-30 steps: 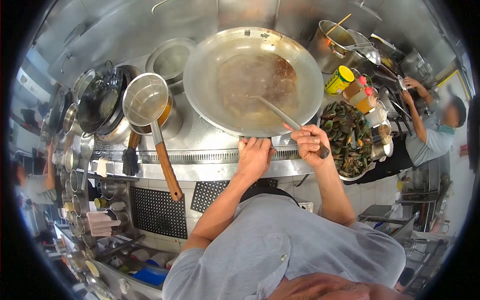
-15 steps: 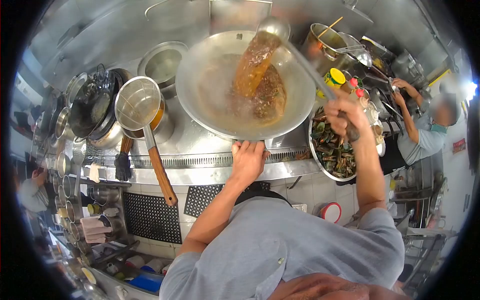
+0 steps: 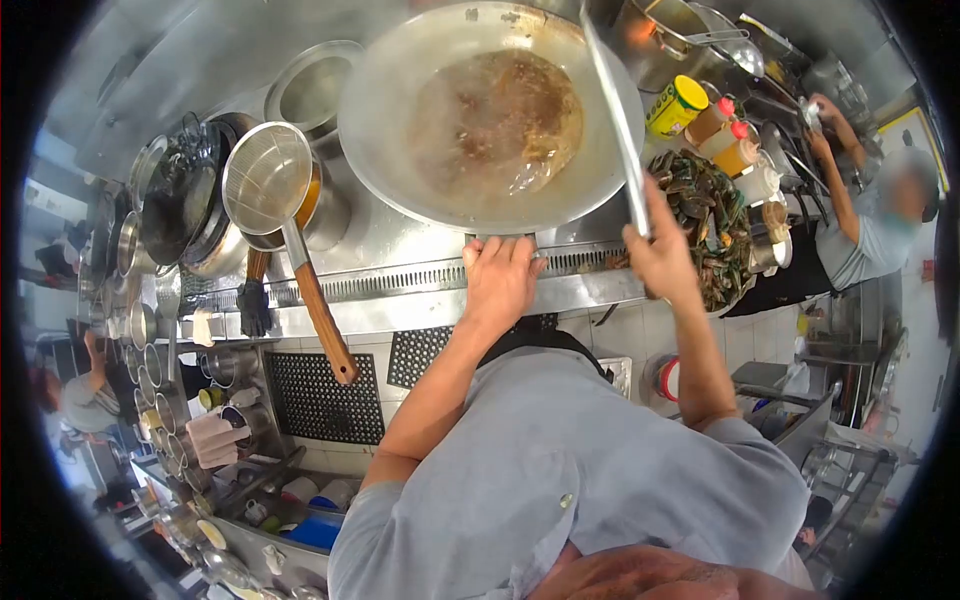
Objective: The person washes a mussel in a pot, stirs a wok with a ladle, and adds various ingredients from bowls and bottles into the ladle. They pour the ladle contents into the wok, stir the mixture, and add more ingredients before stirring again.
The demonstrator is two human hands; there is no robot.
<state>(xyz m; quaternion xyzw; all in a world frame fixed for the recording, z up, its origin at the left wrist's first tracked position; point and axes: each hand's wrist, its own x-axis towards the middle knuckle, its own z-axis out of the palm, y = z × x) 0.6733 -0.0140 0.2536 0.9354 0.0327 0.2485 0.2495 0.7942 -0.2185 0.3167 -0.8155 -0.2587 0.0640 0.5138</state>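
Observation:
A large wok (image 3: 390, 165) stands on the stove with steaming reddish-brown sauce (image 3: 520, 110) in its bottom. My left hand (image 3: 502, 278) is closed on the wok's near-side handle, which the fingers mostly hide. Right of the wok, my right hand (image 3: 662, 250) grips a ladle by its long metal handle (image 3: 615, 105). That handle rises steeply past the wok's right rim, and its bowl lies beyond the top edge of the view. Close to my right hand is a heap of green mussels (image 3: 705, 225).
A wire strainer (image 3: 268, 178) with a wooden handle rests over a pot on the left. Stacked dark pans (image 3: 180, 205) stand farther left. A yellow tin (image 3: 677, 106) and squeeze bottles (image 3: 738, 157) stand at right. Another person (image 3: 870, 230) works at far right.
The ladle was tipped over the wok, pouring sauce; now its bowl is out of view above and no sauce falls. My right hand has turned and lowered. The whole view has shifted.

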